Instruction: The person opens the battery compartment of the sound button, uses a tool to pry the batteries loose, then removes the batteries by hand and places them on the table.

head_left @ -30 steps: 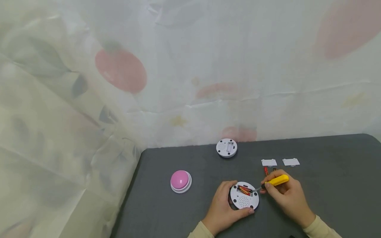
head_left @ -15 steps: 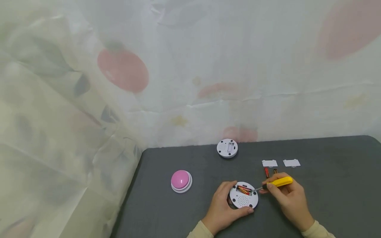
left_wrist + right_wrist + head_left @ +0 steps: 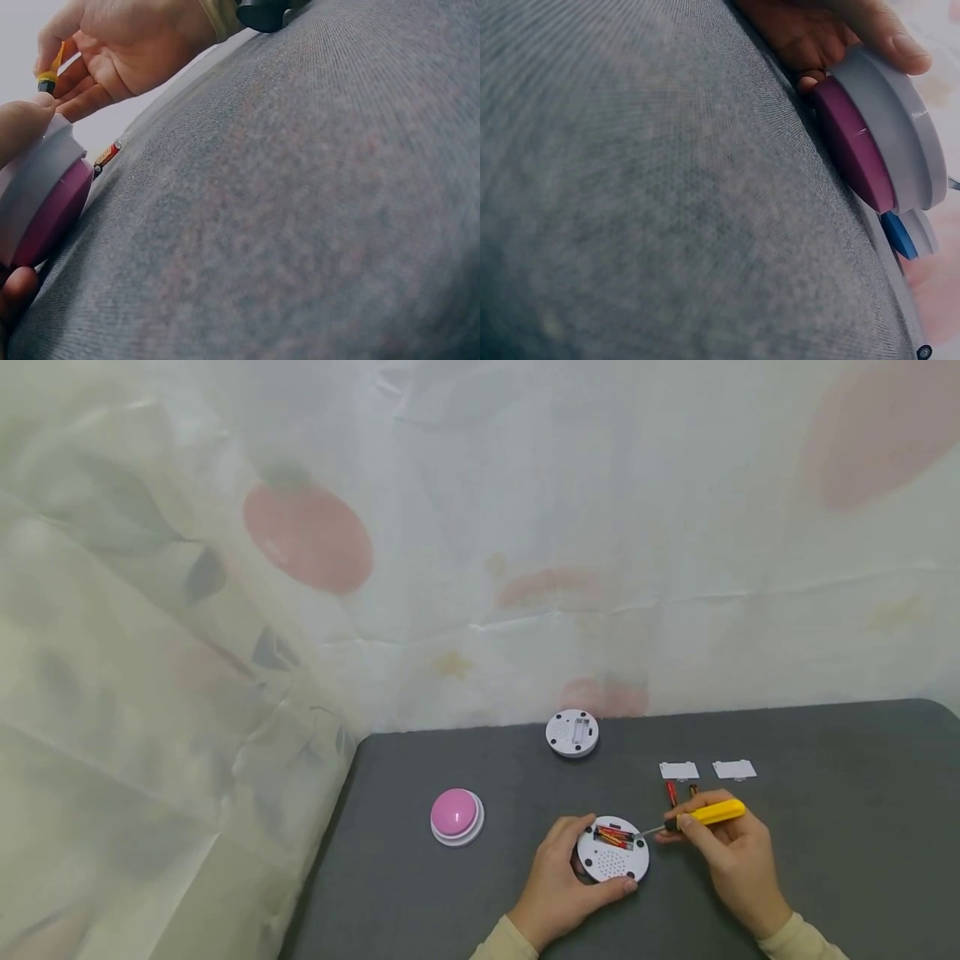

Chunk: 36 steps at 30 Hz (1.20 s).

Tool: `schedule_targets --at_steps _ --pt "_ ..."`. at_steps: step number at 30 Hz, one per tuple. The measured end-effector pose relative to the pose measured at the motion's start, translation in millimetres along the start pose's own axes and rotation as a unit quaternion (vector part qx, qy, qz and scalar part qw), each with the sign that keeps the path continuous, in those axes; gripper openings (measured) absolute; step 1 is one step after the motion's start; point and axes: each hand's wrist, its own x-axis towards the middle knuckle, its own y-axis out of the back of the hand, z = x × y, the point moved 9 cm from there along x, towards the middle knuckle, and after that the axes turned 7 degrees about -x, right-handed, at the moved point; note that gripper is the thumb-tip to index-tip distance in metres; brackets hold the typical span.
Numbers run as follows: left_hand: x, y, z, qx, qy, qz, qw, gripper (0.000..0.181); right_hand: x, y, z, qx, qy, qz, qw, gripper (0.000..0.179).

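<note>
My left hand (image 3: 557, 887) grips a round push-button buzzer (image 3: 613, 865) by its rim, thumb at the near edge. Its white underside faces up, with speaker holes and dark feet. Two red-and-black batteries (image 3: 614, 837) lie in its uncovered compartment. Below, in the left wrist view, its magenta dome (image 3: 56, 214) points down at the table. My right hand (image 3: 741, 866) holds a screwdriver (image 3: 717, 812) by its yellow handle. The metal shaft points left, its tip at the right end of the battery compartment.
A pink-domed buzzer (image 3: 454, 815) stands upright at left. Another buzzer (image 3: 572, 732) lies upside down at the back, its compartment open; its blue dome (image 3: 898, 235) shows in the right wrist view. Two white battery covers (image 3: 678, 771) lie beyond loose batteries (image 3: 671, 793) near my right hand.
The screwdriver's handle and my right hand have shifted slightly right, the tip staying by the compartment's right end. The batteries look more level in the compartment. The left hand keeps its grip.
</note>
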Motion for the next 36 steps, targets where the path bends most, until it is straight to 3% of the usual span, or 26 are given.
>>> schedule_targets --at_steps 9,14,18,20,23,26,31,33,36 --pt "-0.8 -3.1 -3.8 0.000 -0.005 -0.010 0.9999 0.084 -2.0 8 1 -0.050 -0.002 0.028 0.9983 0.009" --pt "-1.5 -3.5 -1.9 0.002 -0.014 -0.013 0.9998 0.082 0.0 13 -2 -0.037 0.010 0.053 0.9979 0.008" --pt "-1.4 -3.6 -0.7 -0.005 -0.018 -0.015 0.9997 0.084 4.8 25 -3 -0.057 0.015 0.097 0.9935 0.011" --pt "-1.2 -3.2 -1.4 -0.014 -0.018 -0.014 0.9996 0.084 8.3 37 -2 -0.098 0.003 0.129 0.9868 0.014" --pt "-1.4 -1.6 -3.3 -0.028 -0.017 -0.008 0.9994 0.081 14.4 58 1 -0.193 -0.021 0.161 0.9677 0.023" --pt "-2.1 0.8 -3.4 -0.030 -0.027 0.001 0.9992 0.076 20.4 81 5 -0.326 -0.041 0.164 0.9302 0.029" --pt "-2.2 5.1 -1.1 -0.038 -0.047 0.016 0.9981 0.068 32.9 118 12 -0.481 -0.070 0.100 0.8684 0.045" --pt "-1.3 7.2 -1.8 -0.052 -0.040 0.025 0.9976 0.065 36.1 135 16 -0.510 -0.105 0.069 0.8509 0.054" --pt "0.2 10.2 -5.8 -0.074 -0.015 0.043 0.9962 0.058 37.4 163 23 -0.549 -0.168 0.047 0.8170 0.062"
